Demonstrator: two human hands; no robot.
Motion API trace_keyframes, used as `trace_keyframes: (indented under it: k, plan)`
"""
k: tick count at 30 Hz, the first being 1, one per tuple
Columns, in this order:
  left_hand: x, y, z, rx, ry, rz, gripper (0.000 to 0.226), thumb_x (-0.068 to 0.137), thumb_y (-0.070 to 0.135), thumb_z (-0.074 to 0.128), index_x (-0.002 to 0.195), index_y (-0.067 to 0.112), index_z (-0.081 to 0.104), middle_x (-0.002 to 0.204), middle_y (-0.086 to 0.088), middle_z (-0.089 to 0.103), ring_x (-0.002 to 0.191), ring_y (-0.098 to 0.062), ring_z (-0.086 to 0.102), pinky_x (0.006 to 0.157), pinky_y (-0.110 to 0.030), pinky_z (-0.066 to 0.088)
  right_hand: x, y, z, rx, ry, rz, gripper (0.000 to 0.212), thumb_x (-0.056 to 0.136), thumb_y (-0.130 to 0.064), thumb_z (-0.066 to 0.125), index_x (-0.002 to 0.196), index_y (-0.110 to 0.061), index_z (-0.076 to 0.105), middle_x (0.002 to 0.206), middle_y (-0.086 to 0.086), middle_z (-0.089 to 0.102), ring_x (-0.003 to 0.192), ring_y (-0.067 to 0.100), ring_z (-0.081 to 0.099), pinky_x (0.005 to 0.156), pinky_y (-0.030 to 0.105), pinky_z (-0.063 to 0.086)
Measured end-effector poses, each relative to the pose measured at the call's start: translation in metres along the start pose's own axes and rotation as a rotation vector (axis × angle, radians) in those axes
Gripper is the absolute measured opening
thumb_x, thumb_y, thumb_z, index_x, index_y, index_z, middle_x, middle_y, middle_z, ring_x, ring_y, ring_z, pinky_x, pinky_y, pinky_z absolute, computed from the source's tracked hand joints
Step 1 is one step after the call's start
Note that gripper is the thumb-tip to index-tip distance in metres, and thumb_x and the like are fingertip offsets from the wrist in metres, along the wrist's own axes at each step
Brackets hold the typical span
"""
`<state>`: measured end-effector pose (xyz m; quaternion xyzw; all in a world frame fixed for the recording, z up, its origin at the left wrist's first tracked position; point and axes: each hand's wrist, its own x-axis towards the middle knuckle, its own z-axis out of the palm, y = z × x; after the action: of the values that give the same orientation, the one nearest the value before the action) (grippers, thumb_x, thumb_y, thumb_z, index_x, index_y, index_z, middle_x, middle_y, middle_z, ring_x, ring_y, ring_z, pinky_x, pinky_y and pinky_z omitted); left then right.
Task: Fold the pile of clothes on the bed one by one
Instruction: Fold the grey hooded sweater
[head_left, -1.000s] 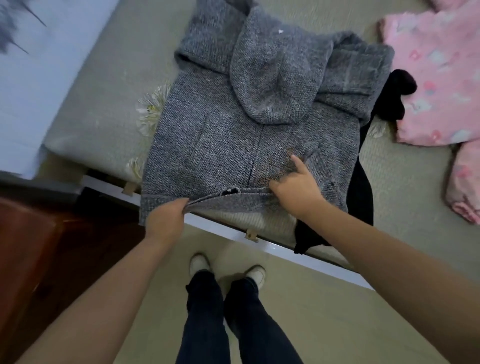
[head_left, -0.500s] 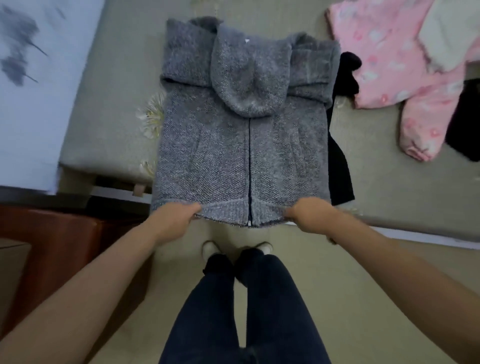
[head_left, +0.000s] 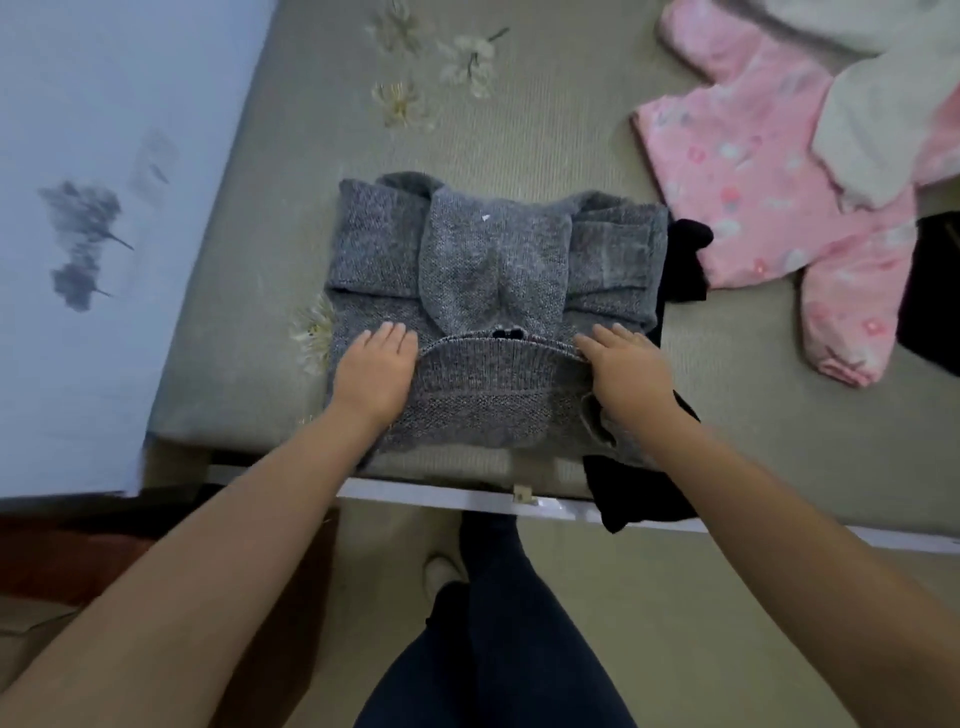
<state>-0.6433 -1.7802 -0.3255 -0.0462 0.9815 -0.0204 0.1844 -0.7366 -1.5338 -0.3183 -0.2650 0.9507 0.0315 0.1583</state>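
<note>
A grey knitted hoodie (head_left: 493, 260) lies on the bed (head_left: 545, 130) near its front edge, sleeves folded in and the hood lying flat on top. Its lower half is doubled up, so the ribbed hem sits just below the hood. My left hand (head_left: 374, 366) holds the hem's left end and my right hand (head_left: 621, 369) its right end. On both hands the fingers lie on top and the thumbs are hidden under the fabric. A black garment (head_left: 685, 260) lies beneath the hoodie and sticks out on its right side.
A pink patterned garment (head_left: 753, 171) lies at the back right, with a white garment (head_left: 893, 119) over it and a dark item (head_left: 935, 291) at the right edge. The white bed rail (head_left: 467, 499) runs along the front. A pale blue cloth (head_left: 104, 338) fills the left.
Both hands gripped the hoodie's hem at the bed's edge and have carried it up and away from me, which folded the lower half over the body up to the hood.
</note>
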Motion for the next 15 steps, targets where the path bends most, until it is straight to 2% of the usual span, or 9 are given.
trace_keyframes:
  k: [2,6,10,15]
  plan:
    - [0.03,-0.01,-0.013,0.034,0.005,0.001,0.048,0.098,0.007,0.022,0.145,0.005,0.011,0.154,-0.013,0.013,0.142,-0.023,0.013,0.114,-0.034,0.009,0.028,0.009,-0.006,0.007,0.043,0.002,0.046,0.095,-0.005,0.036,0.14,-0.016,0.036,0.147,0.007,0.035,0.136,0.028,0.028,0.11,0.039,0.02]
    - [0.087,-0.032,-0.044,0.031,0.075,0.017,0.047,0.099,0.007,0.022,0.145,0.003,0.013,0.153,-0.015,0.015,0.142,-0.024,0.015,0.114,-0.034,0.006,0.085,0.03,-0.029,0.004,0.076,-0.005,0.046,0.096,-0.007,0.037,0.14,-0.019,0.035,0.146,0.004,0.037,0.137,0.025,0.028,0.112,0.038,0.015]
    - [0.15,-0.046,-0.073,0.0,0.141,0.038,0.046,0.099,0.007,0.022,0.144,0.002,0.015,0.152,-0.017,0.015,0.142,-0.025,0.015,0.115,-0.034,0.004,0.143,0.055,-0.057,-0.056,0.102,-0.032,0.047,0.096,-0.01,0.038,0.141,-0.022,0.034,0.148,-0.001,0.033,0.141,0.023,0.018,0.114,0.039,0.001]
    - [0.235,-0.054,-0.097,0.043,0.189,0.091,0.049,0.098,0.007,0.026,0.145,0.003,0.013,0.153,-0.015,0.014,0.142,-0.025,0.013,0.116,-0.035,0.004,0.217,0.082,-0.091,-0.189,0.034,0.005,0.048,0.093,-0.013,0.042,0.138,-0.028,0.036,0.148,-0.005,0.033,0.143,0.022,0.011,0.114,0.047,-0.003]
